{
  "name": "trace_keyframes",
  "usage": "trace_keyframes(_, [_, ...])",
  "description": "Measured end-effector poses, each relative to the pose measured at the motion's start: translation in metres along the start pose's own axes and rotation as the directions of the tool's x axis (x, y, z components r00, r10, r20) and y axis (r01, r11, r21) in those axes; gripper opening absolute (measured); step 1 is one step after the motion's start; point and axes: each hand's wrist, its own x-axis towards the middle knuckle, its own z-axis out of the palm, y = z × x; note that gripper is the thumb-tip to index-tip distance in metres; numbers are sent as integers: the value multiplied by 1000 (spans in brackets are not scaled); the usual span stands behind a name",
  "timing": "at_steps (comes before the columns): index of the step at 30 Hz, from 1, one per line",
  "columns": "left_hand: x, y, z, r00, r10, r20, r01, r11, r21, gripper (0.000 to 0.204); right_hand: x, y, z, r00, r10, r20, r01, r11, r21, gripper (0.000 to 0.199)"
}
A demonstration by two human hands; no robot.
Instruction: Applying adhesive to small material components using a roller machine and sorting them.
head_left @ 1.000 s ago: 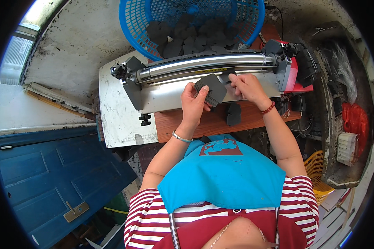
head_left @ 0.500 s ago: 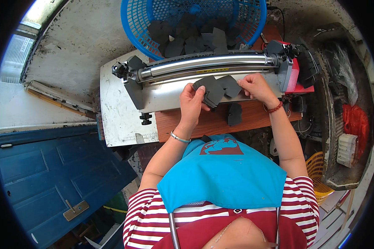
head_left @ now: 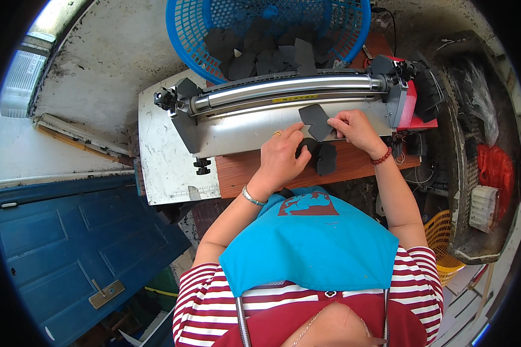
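Note:
My left hand (head_left: 283,153) is turned back up at the front edge of the metal roller machine (head_left: 243,128). Its index finger reaches to the left edge of a thin dark grey cut piece (head_left: 314,114). The other fingers curl round a small dark stack (head_left: 310,144), partly hidden by the hand. My right hand (head_left: 352,128) pinches the right side of the flat grey pieces, which overlap above the metal plate. Another dark piece (head_left: 327,160) rests on the brown wooden board (head_left: 237,173), just right of my left hand.
Behind the shiny roller (head_left: 289,90) a blue plastic basket (head_left: 186,49) holds many dark cut pieces. Black adjusting knobs (head_left: 167,98) stick out at the machine's ends. To the right are a dirty trough (head_left: 466,231), a red plastic bag (head_left: 493,173) and a yellow basket (head_left: 437,234).
My left hand has rolled over from palm up to back up, moving slightly nearer me. Its fanned stack has dropped lower, mostly behind the fingers. My right hand has moved slightly nearer me, still pinching.

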Motion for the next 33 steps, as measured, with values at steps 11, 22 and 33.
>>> trace_keyframes(11, [5,6,5,998,60,19,-62,987,147,13,0,1,2,997,-66,-29,63,994,-87,31])
trace_keyframes(22, [4,10,6,997,43,69,-58,972,226,14,1,11,-12,988,-25,-152,-11,973,-231,35])
trace_keyframes(33, [18,11,3,998,-29,48,13,952,307,17,6,14,-5,943,-98,-319,56,989,-137,37])
